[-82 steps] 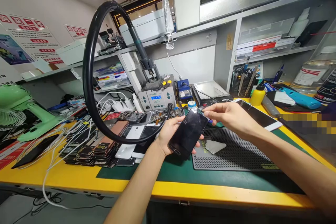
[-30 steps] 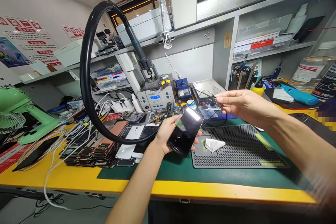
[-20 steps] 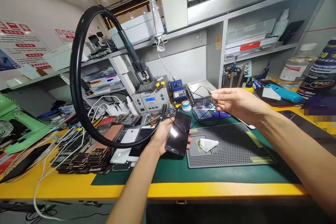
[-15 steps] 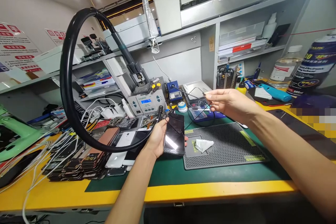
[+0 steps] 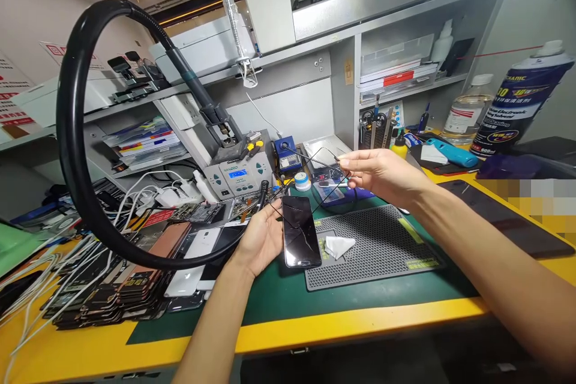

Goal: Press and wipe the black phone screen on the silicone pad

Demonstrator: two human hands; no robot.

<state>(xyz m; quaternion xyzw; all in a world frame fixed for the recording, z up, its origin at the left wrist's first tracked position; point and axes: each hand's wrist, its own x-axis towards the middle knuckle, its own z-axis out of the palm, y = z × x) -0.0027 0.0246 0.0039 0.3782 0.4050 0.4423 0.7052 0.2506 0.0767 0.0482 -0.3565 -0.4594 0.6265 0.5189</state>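
Observation:
My left hand (image 5: 260, 243) is closed on the left edge of a smartphone (image 5: 299, 229), thumb at its upper side and the other fingers hidden behind. The phone's black screen is lit by a reflection and shows thin crack lines. My right hand (image 5: 380, 175) pinches one end of a thin black frame (image 5: 332, 193), a narrow open outline. The frame slants down toward the phone's top; whether its lower end touches the phone or my left hand is unclear. Below my right hand, a crumpled white cloth (image 5: 338, 246) rests on a grey perforated mat (image 5: 378, 261).
Stacked phone parts (image 5: 144, 276) crowd the left. A thick black hose (image 5: 69, 132) loops in front of a soldering station (image 5: 238, 175). A blue-lidded jar (image 5: 302, 180) stands behind the phone. At right are a spray can (image 5: 517, 105), a clear bottle (image 5: 465, 111) and a dark panel (image 5: 504, 216).
The view has shifted a little to the right. The phone has turned, showing its screen more squarely, and fingertips once seen at its right edge are hidden. My right hand still pinches the frame.

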